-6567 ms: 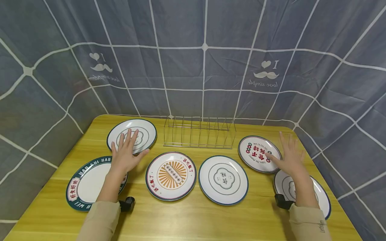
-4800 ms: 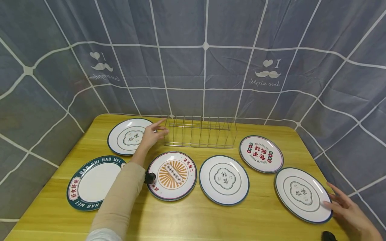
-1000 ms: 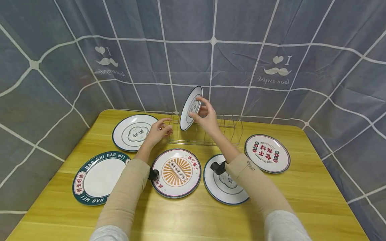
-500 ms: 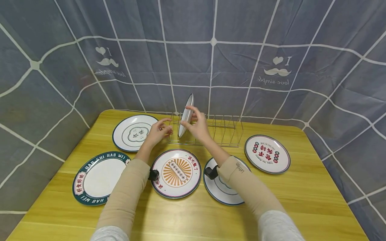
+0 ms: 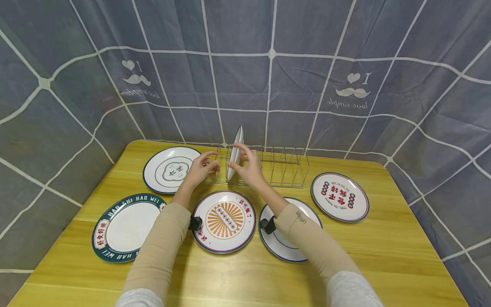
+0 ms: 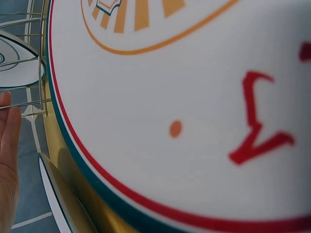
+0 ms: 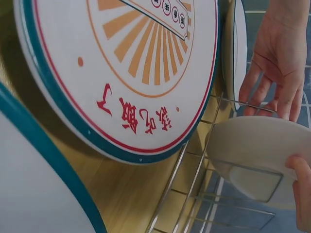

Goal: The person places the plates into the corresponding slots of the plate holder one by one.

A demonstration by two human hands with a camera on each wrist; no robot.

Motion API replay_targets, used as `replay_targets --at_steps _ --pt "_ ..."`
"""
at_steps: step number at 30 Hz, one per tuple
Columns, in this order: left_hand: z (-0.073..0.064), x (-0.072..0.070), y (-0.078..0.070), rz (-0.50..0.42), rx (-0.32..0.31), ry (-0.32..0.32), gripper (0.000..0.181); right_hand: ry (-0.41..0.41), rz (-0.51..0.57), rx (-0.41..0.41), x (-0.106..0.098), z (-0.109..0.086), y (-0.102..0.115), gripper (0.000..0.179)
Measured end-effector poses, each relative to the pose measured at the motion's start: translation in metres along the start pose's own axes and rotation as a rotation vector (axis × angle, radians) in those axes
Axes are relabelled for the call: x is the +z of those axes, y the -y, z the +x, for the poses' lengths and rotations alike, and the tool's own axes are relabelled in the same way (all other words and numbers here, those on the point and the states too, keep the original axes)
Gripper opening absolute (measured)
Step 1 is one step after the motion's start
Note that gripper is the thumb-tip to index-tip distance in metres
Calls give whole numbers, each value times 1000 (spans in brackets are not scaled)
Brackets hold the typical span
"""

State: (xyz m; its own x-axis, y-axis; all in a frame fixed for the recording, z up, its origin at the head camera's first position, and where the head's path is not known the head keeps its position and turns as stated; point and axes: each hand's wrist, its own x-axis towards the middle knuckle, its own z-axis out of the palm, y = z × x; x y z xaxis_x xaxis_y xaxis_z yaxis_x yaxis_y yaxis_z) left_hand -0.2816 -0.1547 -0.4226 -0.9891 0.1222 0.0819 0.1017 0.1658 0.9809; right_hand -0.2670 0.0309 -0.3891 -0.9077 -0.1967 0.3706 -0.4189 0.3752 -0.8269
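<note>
**Plate upright in left part of rack, pinched by right hand**

Nearest us on the yellow wood-grain table [image 5: 215, 281] lie a white plate with a broad green lettered rim [image 5: 126, 224], a round white plate with an orange sunburst [image 5: 224, 221] and a blue-rimmed round plate [image 5: 281, 247] partly covered by the right sleeve [image 5: 322, 243]. Farther back lie a smaller white plate with red characters [image 5: 339, 197] at the right and a white plate with a grey flower outline [image 5: 171, 169] at the left. All lie flat and apart, we judge so that each rim can be reached.

Beyond, the left hand [image 5: 199, 170] has bent fingers about the end wire of the silver wire rack [image 5: 284, 186], presumably to steady it. The right hand [image 5: 251, 168], thumb and fingers part-closed, pinches the white round plate with a dark rim [image 5: 235, 154]; its lower edge sits between the wires. We take this grip as guiding it within its slot. Behind hangs a grey-blue checked curtain [image 5: 295, 85].
</note>
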Motion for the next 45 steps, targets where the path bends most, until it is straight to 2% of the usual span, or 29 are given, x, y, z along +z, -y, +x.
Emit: replay_targets --at_steps 7,12,15,18,23,27,28,34,41,45 --pt "0 -1 0 4 11 -3 38 20 21 -17 0 -1 0 54" --pt "0 -1 0 5 4 3 36 75 9 18 -4 -2 1 55" --pt "0 0 0 4 4 2 36 102 49 38 -11 -3 1 56" --pt "0 0 0 0 8 2 36 86 131 23 -24 -2 2 58" --pt "0 0 1 -4 3 3 36 -34 243 -16 -62 1 7 59" --pt "0 0 2 0 0 11 35 -167 364 -15 -100 -1 7 57" --pt "-2 0 -2 -2 -4 16 35 -193 392 -8 -110 -3 6 58" --pt "-11 1 -21 -15 -18 33 35 -345 522 88 -164 -21 -8 59" --pt "-3 -1 -2 6 -8 21 37 -532 630 192 -208 -50 -34 61" --pt "-2 0 1 10 -4 11 37 -637 665 280 -228 -67 -52 62"
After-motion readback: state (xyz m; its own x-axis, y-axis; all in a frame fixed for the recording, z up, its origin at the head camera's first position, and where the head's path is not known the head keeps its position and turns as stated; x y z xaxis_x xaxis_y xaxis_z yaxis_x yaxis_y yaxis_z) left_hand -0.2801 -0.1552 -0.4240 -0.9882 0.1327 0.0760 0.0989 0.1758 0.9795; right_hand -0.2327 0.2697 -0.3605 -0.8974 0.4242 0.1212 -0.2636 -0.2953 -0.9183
